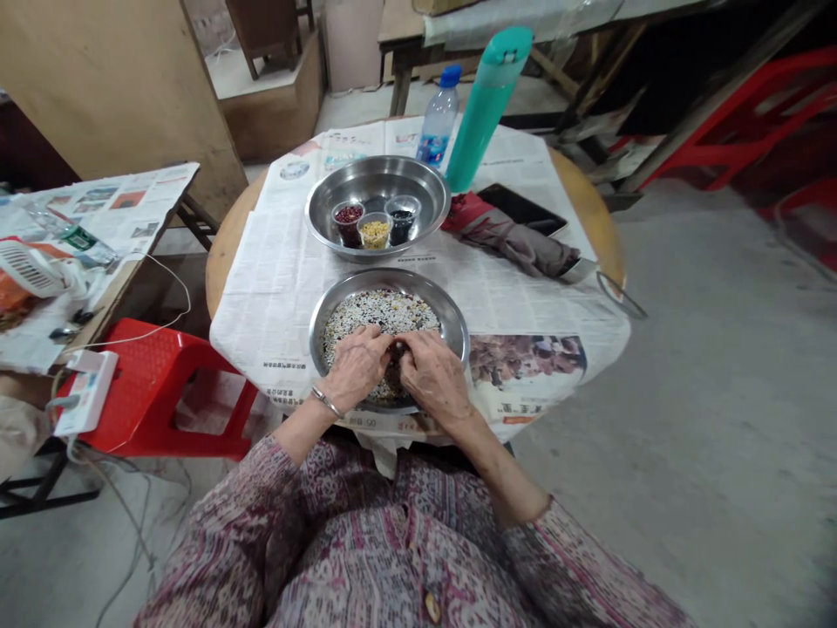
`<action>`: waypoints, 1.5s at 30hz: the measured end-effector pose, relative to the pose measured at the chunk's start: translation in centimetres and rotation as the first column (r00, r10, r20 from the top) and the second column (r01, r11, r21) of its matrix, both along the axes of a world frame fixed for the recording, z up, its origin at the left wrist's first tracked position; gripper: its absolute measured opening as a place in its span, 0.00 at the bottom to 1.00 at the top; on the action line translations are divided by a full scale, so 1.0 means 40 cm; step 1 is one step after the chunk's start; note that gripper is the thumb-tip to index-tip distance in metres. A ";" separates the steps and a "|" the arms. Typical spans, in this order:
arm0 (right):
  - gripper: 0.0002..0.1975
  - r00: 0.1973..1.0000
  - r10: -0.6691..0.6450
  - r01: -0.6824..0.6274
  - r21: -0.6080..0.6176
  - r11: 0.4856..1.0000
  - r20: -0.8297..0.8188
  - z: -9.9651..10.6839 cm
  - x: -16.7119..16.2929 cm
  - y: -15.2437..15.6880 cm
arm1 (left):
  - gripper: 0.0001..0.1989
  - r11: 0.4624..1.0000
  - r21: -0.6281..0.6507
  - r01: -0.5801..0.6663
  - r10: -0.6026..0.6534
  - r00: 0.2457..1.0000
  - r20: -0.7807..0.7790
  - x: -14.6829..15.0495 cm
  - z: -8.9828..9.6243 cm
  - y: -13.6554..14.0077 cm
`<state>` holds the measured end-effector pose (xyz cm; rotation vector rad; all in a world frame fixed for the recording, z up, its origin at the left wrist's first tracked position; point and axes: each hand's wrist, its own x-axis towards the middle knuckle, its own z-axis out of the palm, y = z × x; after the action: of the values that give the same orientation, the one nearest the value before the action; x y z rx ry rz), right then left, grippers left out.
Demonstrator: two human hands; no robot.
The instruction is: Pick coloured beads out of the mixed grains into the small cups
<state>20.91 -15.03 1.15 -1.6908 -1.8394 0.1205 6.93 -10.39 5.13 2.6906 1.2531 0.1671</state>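
Grains [392,310] in basin [459,319], left hand [357,365] and right hand [437,371] curled, grip unclear, three filled cups [375,233] behind

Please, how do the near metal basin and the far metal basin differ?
The near basin holds loose mixed grains; the far basin holds three small clear cups. The left hand and right hand are over the near basin; neither is over the far basin. Both are round, shiny metal, on newspaper.

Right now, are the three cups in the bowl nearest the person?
No, the cups sit in the far bowl; the near bowl holds loose grains.
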 end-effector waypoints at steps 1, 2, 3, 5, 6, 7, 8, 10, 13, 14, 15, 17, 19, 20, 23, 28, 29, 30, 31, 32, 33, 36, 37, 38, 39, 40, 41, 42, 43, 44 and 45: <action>0.14 1.000 -0.003 0.003 -0.003 1.000 -0.001 0.001 0.000 0.000 | 0.08 1.000 -0.003 0.005 -0.005 1.000 -0.019 0.005 -0.002 0.000; 0.14 1.000 -0.005 0.005 -0.007 1.000 -0.002 0.003 -0.001 0.000 | 0.09 1.000 -0.003 0.003 -0.003 0.999 -0.032 0.009 -0.003 0.001; 0.14 1.000 -0.005 0.005 -0.009 1.000 -0.003 0.004 -0.001 -0.001 | 0.10 1.000 -0.003 -0.003 0.003 0.999 -0.040 0.010 -0.004 0.002; 0.15 1.000 0.000 0.000 -0.013 1.000 -0.004 0.007 -0.002 -0.001 | 0.10 1.000 -0.003 -0.015 0.015 0.999 -0.042 0.010 -0.006 0.004; 0.14 1.000 0.002 -0.002 -0.014 1.000 -0.003 0.008 -0.002 -0.002 | 0.10 1.000 -0.006 -0.020 0.020 0.999 -0.041 0.008 -0.007 0.006; 0.14 1.000 0.003 -0.003 -0.015 1.000 -0.002 0.009 -0.002 -0.002 | 0.10 1.000 -0.011 -0.026 0.025 0.999 -0.038 0.006 -0.008 0.006; 0.14 1.000 0.003 -0.003 -0.017 1.000 -0.002 0.010 -0.002 -0.003 | 0.09 0.999 -0.015 -0.030 0.030 0.999 -0.036 0.005 -0.009 0.007; 0.13 1.000 0.002 -0.002 -0.019 1.000 -0.004 0.010 -0.002 -0.003 | 0.09 0.999 -0.021 -0.041 0.040 0.999 -0.033 0.002 -0.011 0.007; 0.12 1.000 0.003 -0.003 -0.017 1.000 -0.006 0.008 -0.001 -0.003 | 0.09 0.998 -0.026 -0.056 0.056 0.998 -0.030 0.003 -0.015 0.006; 0.12 1.000 0.003 -0.003 -0.016 1.000 -0.005 0.007 -0.001 -0.003 | 0.08 0.998 -0.029 -0.060 0.059 0.998 -0.029 0.004 -0.016 0.006; 0.12 1.000 0.002 -0.002 -0.016 1.000 -0.002 0.006 -0.001 -0.003 | 0.08 0.998 -0.032 -0.061 0.060 0.998 -0.029 0.005 -0.018 0.006; 0.11 1.000 0.001 -0.001 -0.023 1.000 0.005 0.005 0.000 -0.003 | 0.08 0.998 -0.036 -0.058 0.057 0.998 -0.029 0.006 -0.019 0.005; 0.11 1.000 0.004 -0.004 -0.039 0.999 0.016 0.005 0.000 -0.003 | 0.09 0.998 -0.043 -0.056 0.055 0.998 -0.028 0.006 -0.019 0.004; 0.10 1.000 0.004 -0.003 -0.046 0.999 0.021 0.006 0.000 -0.003 | 0.09 0.997 -0.047 -0.055 0.054 0.998 -0.026 0.006 -0.018 0.003; 0.10 0.999 0.000 0.002 -0.062 0.998 0.039 0.013 -0.002 -0.004 | 0.08 0.997 -0.061 -0.048 0.047 0.999 -0.015 0.003 -0.019 0.003; 0.09 0.997 0.025 -0.019 -0.079 0.997 0.076 0.022 -0.006 -0.005 | 0.06 0.997 -0.056 -0.055 0.057 0.998 0.036 -0.002 -0.020 0.002; 0.08 0.997 0.027 -0.021 -0.076 0.997 0.077 0.022 -0.007 -0.005 | 0.06 0.997 -0.051 -0.058 0.060 0.997 0.044 -0.003 -0.018 0.002; 0.08 0.997 0.028 -0.023 -0.071 0.997 0.077 0.022 -0.007 -0.005 | 0.06 0.997 -0.046 -0.059 0.062 0.997 0.050 -0.003 -0.017 0.001; 0.08 0.997 0.029 -0.024 -0.066 0.998 0.074 0.021 -0.007 -0.005 | 0.06 0.997 -0.042 -0.059 0.061 0.997 0.052 -0.003 -0.016 0.000; 0.08 0.997 0.029 -0.025 -0.061 0.998 0.073 0.020 -0.006 -0.004 | 0.05 0.998 -0.038 -0.058 0.060 0.997 0.054 -0.003 -0.015 0.000; 0.07 0.997 0.031 -0.027 -0.058 0.998 0.071 0.019 -0.006 -0.004 | 0.05 0.998 -0.034 -0.058 0.060 0.997 0.057 -0.002 -0.014 -0.001; 0.07 0.997 0.039 -0.035 -0.059 0.998 0.068 0.017 -0.003 -0.003 | 0.05 0.998 -0.024 -0.053 0.055 0.994 0.095 -0.002 -0.013 0.000; 0.07 0.997 0.041 -0.037 -0.060 0.998 0.066 0.017 -0.003 -0.003 | 0.05 0.998 -0.025 -0.051 0.054 0.992 0.116 -0.002 -0.012 0.001; 0.07 0.997 0.042 -0.038 -0.062 0.997 0.065 0.017 -0.002 -0.003 | 0.05 0.998 -0.030 -0.050 0.054 0.989 0.136 -0.002 -0.011 0.001; 0.07 0.997 0.042 -0.038 -0.063 0.997 0.065 0.018 -0.002 -0.003 | 0.05 0.998 -0.039 -0.049 0.054 0.987 0.149 -0.002 -0.010 0.002; 0.07 0.997 0.041 -0.037 -0.064 0.997 0.066 0.018 -0.001 -0.003 | 0.05 0.998 -0.050 -0.048 0.055 0.987 0.154 -0.002 -0.010 0.002; 0.07 0.997 0.039 -0.035 -0.065 0.997 0.068 0.019 -0.001 -0.003 | 0.05 0.997 -0.063 -0.046 0.056 0.987 0.151 -0.002 -0.009 0.002; 0.07 0.997 0.037 -0.032 -0.066 0.997 0.070 0.019 -0.001 -0.003 | 0.05 0.996 -0.074 -0.045 0.055 0.988 0.143 -0.002 -0.008 0.003; 0.07 0.997 0.036 -0.031 -0.069 0.997 0.072 0.019 -0.001 -0.003 | 0.06 0.996 -0.082 -0.043 0.054 0.989 0.135 -0.002 -0.008 0.003; 0.07 0.997 0.034 -0.029 -0.072 0.997 0.074 0.019 -0.002 -0.003 | 0.06 0.995 -0.086 -0.041 0.052 0.990 0.130 -0.002 -0.008 0.003; 0.07 0.997 0.033 -0.027 -0.075 0.997 0.076 0.019 -0.002 -0.003 | 0.06 0.996 -0.085 -0.039 0.050 0.990 0.129 -0.002 -0.009 0.003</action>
<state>20.83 -15.16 1.93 -1.7406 -1.9394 0.1392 6.86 -10.26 4.77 2.5385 1.2533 0.2859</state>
